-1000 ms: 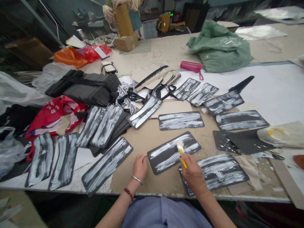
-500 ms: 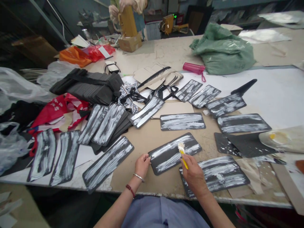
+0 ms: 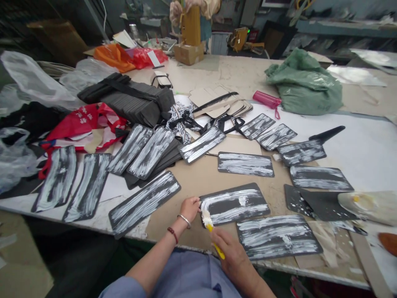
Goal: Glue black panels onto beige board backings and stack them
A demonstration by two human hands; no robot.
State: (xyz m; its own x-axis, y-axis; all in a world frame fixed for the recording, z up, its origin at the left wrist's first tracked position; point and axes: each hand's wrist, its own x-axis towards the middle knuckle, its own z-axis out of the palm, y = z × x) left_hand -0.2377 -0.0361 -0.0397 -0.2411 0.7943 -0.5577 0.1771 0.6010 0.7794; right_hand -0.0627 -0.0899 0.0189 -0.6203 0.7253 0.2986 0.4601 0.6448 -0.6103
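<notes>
Nearest, R hand grips a yellow-handled brush, white-loaded bristles at the lower L corner of the black panel, which lies flat on the brown board right in front of the body. L hand has fingertips on the panel's upper L corner; pinching or just pressing, can't tell. Risks, my guess: bristles v. close to L fingers, so a wide stroke could smear them; too light a hold & brush drag might skid the panel. Thick white blob nr R end may set lumpy if left unspread. Coated panel just beside, lower R, could get smudged by R forearm. Farther back, streaked panels seem to overlap; if wet, they may stick.
</notes>
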